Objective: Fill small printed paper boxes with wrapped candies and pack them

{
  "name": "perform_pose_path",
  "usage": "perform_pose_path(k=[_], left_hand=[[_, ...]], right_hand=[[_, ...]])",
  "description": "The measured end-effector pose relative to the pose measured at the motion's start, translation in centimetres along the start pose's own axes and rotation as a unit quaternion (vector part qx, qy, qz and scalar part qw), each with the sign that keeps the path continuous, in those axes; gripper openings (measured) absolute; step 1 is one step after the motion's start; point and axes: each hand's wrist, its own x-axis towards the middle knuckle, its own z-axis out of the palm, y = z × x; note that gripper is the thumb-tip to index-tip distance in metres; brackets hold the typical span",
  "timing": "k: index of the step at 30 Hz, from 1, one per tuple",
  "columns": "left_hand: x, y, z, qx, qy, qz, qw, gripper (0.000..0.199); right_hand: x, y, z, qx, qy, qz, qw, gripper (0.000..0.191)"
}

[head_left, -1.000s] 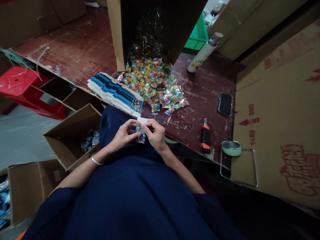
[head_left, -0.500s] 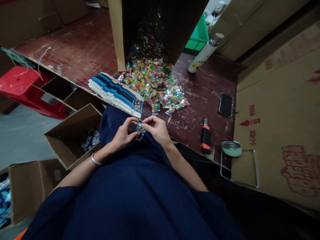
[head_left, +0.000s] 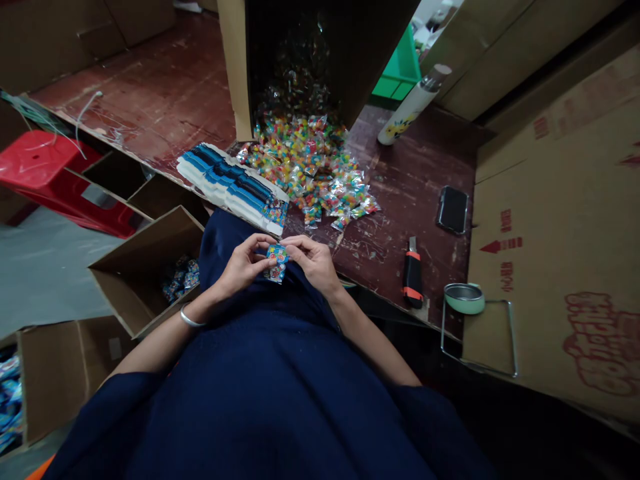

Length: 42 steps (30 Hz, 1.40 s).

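Above my lap, a small blue printed candy box is held upright between both hands. My left hand pinches its left side with thumb and fingers. My right hand is closed at its upper right edge, and the fingertips partly hide the top. Just beyond, a row of flat blue-and-white printed cartons lies overlapped along the table edge. Behind them, small clear bags of colourful candy spill from a cardboard box tipped on its side.
A box cutter, a phone and a white bottle lie or stand on the table at right. A mint bowl sits by a metal frame. At left are a red stool and an open carton holding blue packs.
The candy box has turned so more of its printed face shows, and it has shifted slightly left. Both hands still hold it.
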Motion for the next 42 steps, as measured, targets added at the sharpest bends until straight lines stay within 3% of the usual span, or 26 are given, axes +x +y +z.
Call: perform_pose_path(k=[2, 4, 6, 8, 9, 11, 14, 18, 24, 28, 33, 39, 42], left_hand=[[0.4, 1.0, -2.4, 0.086, -0.028, -0.015, 0.996, 0.043], [0.4, 2.4, -5.8, 0.248, -0.054, -0.032, 0.967, 0.034], [0.0, 3.6, -9.5, 0.446, -0.040, -0.053, 0.893, 0.031], [-0.6, 4.3, -12.4, 0.576, -0.023, -0.111, 0.809, 0.031], [-0.9, 4.4, -13.4, 0.605, -0.015, -0.132, 0.785, 0.036], [-1.3, 4.1, -14.2, 0.627, -0.012, -0.150, 0.764, 0.045], [-1.2, 3.4, -13.6, 0.618, -0.030, -0.144, 0.772, 0.050], [-0.6, 2.9, -12.3, 0.586, -0.047, -0.142, 0.796, 0.048], [-0.2, 2.0, -12.3, 0.532, -0.051, -0.146, 0.832, 0.046], [-0.2, 1.5, -12.3, 0.532, -0.049, -0.135, 0.834, 0.046], [-0.3, 1.3, -12.0, 0.525, -0.044, -0.126, 0.840, 0.045], [0.0, 1.5, -10.9, 0.545, -0.068, -0.138, 0.824, 0.047], [0.1, 1.3, -10.3, 0.547, -0.073, -0.130, 0.824, 0.048]], right_hand=[[0.5, 0.6, -0.1, -0.032, -0.016, -0.014, 0.999, 0.037], [2.2, 1.3, 0.0, -0.101, -0.010, -0.051, 0.994, 0.038], [5.2, 2.0, 0.6, -0.192, -0.012, -0.103, 0.976, 0.041], [9.2, 2.4, 1.8, -0.275, -0.058, -0.138, 0.950, 0.049], [11.3, 2.5, 2.7, -0.317, -0.087, -0.141, 0.934, 0.055], [15.2, 2.5, 4.8, -0.387, -0.133, -0.129, 0.903, 0.065], [18.9, 2.4, 7.7, -0.441, -0.161, -0.121, 0.875, 0.071], [19.6, 2.9, 8.9, -0.467, -0.190, -0.099, 0.858, 0.077], [18.1, 3.8, 7.6, -0.491, -0.175, -0.074, 0.850, 0.086], [17.1, 4.1, 7.0, -0.500, -0.177, -0.054, 0.846, 0.089], [15.0, 4.1, 6.2, -0.496, -0.116, 0.017, 0.860, 0.089], [12.2, 5.0, 4.8, -0.492, -0.080, 0.005, 0.867, 0.083], [11.1, 4.8, 2.9, -0.437, -0.074, -0.012, 0.896, 0.080]])
